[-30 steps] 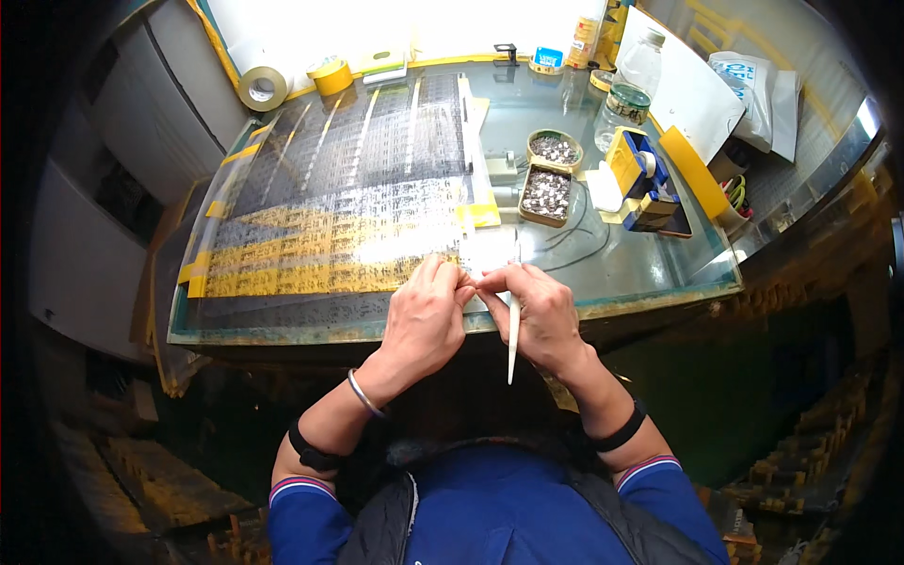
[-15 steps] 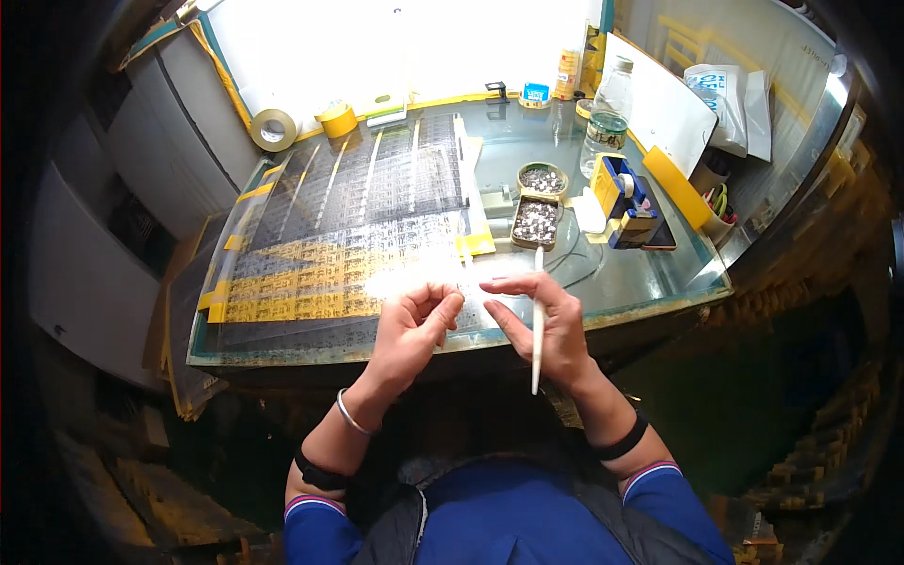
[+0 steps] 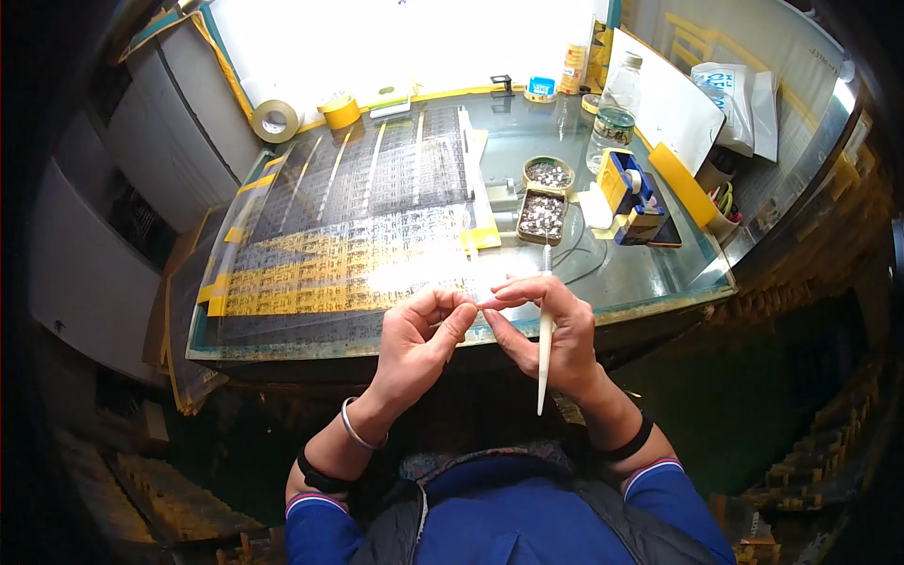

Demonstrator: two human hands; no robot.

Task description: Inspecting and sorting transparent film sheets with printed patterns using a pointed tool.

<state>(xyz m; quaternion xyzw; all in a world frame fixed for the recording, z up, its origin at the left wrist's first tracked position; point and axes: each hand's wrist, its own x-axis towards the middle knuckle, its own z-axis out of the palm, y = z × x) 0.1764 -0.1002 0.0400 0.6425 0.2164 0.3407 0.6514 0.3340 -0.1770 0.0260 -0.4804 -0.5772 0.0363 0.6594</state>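
Observation:
My left hand is closed in a pinch, thumb against forefinger, over the near edge of the glass-topped table. Whatever is between these fingertips is too small to make out. My right hand holds a slim white pen-shaped tool, tapered at its lower end and silvery at its upper end. The tool stands nearly upright against the fingers, while the right thumb and forefinger meet the left fingertips. To the left lie dark printed film sheets, edged with yellow tape. Beyond the right hand is a rectangular tin of small pale and dark bits.
A round tin, a clear bottle and a blue tape dispenser stand on the right. Tape rolls sit at the back left. A bright white panel rises behind the table.
My hands have come together: the right thumb and forefinger now touch the left fingertips. The white tool has shifted slightly down and right. The view has tilted a little.

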